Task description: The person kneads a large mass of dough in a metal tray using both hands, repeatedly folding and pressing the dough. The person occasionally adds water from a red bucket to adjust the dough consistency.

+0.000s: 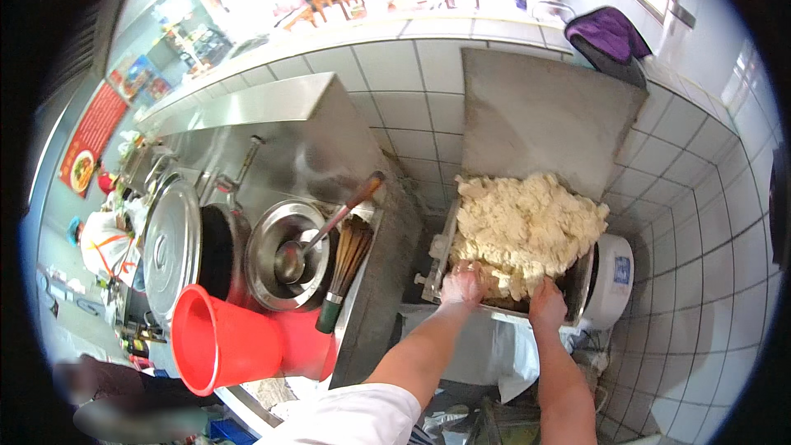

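A big lumpy mass of pale dough [528, 222] heaps above the rim of a steel dough-mixer trough [581, 287]. At the dough's near left edge, my left hand [463, 284] has its fingers curled into it. My right hand [548, 306] grips the near edge farther right, its fingertips partly hidden by dough. Behind the heap, the mixer's flat metal lid [544, 114] stands raised against the tiled wall. A white motor housing [612, 281] adjoins the trough on the right.
Left of the mixer, a steel counter carries a steel basin [259, 287] with a ladle [290, 262], a bamboo brush [349, 259] and a red plastic bucket [241, 340]. A large pot lid [170, 247] lies beyond. A purple cloth [609, 34] hangs over the ledge. Another person [117, 395] is at lower left.
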Demonstrator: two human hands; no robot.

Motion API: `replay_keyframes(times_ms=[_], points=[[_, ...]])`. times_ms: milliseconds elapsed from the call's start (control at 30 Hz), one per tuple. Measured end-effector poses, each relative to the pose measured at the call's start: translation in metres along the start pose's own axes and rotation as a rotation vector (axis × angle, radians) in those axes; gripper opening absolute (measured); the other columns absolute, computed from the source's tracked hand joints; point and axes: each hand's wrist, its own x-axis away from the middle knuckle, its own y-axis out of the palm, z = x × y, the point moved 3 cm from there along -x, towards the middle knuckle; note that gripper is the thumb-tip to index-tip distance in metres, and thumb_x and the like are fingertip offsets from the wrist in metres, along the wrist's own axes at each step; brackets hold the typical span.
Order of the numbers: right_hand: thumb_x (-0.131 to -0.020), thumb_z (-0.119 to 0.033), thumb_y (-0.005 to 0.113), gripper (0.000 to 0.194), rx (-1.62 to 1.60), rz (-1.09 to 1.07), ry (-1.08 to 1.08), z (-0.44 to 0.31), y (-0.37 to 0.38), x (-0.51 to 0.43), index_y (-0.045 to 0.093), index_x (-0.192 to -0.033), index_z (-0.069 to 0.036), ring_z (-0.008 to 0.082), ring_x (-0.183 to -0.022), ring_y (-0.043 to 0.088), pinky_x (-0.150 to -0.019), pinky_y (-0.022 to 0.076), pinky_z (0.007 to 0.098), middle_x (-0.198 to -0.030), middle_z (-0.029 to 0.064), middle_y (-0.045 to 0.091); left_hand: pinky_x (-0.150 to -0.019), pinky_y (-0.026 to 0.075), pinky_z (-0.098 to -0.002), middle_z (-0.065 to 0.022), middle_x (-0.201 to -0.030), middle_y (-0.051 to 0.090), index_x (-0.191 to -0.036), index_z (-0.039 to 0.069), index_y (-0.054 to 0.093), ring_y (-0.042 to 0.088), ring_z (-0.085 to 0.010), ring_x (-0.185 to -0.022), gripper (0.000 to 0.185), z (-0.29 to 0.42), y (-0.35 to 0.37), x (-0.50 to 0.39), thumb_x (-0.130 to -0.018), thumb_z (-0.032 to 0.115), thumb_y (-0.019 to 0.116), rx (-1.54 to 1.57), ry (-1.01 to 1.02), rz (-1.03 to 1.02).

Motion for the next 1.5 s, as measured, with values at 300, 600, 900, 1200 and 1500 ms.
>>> replay_keyframes(times_ms=[300, 600, 900, 1200, 1500], points=[[-0.103, -0.05, 0.056, 0.064, 0.005, -0.041, -0.058, 0.0, -0.002, 0.003, 0.061, -0.142, 0.002, 0.0403, -0.13, 0.061, -0.108, 0.0499, 0.0483, -0.135, 0.0259, 0.067, -0.108, 0.05, -0.05, -0.0139, -0.154, 0.048, -0.149, 0.013, 0.054, 0.055, -0.0355, -0.136, 0.077, 0.002, 0.009, 0.002, -0.092, 0.061, 0.07, 0.06, 0.088, 0.086], [-0.104, -0.049, 0.057, 0.063, -0.011, -0.07, -0.032, 0.005, -0.001, 0.001, 0.065, -0.138, 0.003, 0.039, -0.13, 0.061, -0.107, 0.0504, 0.0501, -0.132, 0.0227, 0.07, -0.104, 0.052, -0.051, -0.0153, -0.147, 0.052, -0.145, 0.009, 0.052, 0.053, -0.0343, -0.137, 0.069, -0.002, 0.016, 0.0, -0.092, 0.048, 0.073, 0.042, 0.13, 0.177], [-0.1, -0.039, 0.059, 0.04, -0.023, -0.14, -0.044, -0.005, -0.007, -0.001, 0.078, -0.114, -0.006, 0.0405, -0.109, 0.069, -0.093, 0.0555, 0.0509, -0.118, 0.0196, 0.074, -0.094, 0.057, -0.0528, -0.0166, -0.138, 0.055, -0.136, 0.008, 0.054, 0.058, -0.0379, -0.127, 0.06, -0.001, 0.011, 0.003, -0.089, 0.041, 0.073, 0.034, 0.166, 0.207], [-0.099, -0.037, 0.059, 0.034, 0.002, -0.175, -0.016, -0.004, -0.005, 0.0, 0.079, -0.102, -0.009, 0.0433, -0.091, 0.073, -0.084, 0.0566, 0.0532, -0.098, 0.0197, 0.076, -0.094, 0.057, -0.052, -0.0144, -0.132, 0.059, -0.127, 0.009, 0.059, 0.059, -0.0356, -0.125, 0.049, 0.0, 0.013, 0.003, -0.089, 0.037, 0.073, 0.014, 0.18, 0.243], [-0.1, -0.033, 0.058, 0.032, -0.076, -0.141, -0.057, -0.003, -0.005, 0.001, 0.077, -0.104, -0.008, 0.0419, -0.091, 0.073, -0.081, 0.0577, 0.0534, -0.102, 0.0203, 0.076, -0.094, 0.057, -0.0525, -0.0136, -0.133, 0.061, -0.123, 0.009, 0.065, 0.06, -0.0356, -0.126, 0.043, -0.004, 0.021, -0.001, -0.092, 0.039, 0.07, 0.003, 0.171, 0.246]])
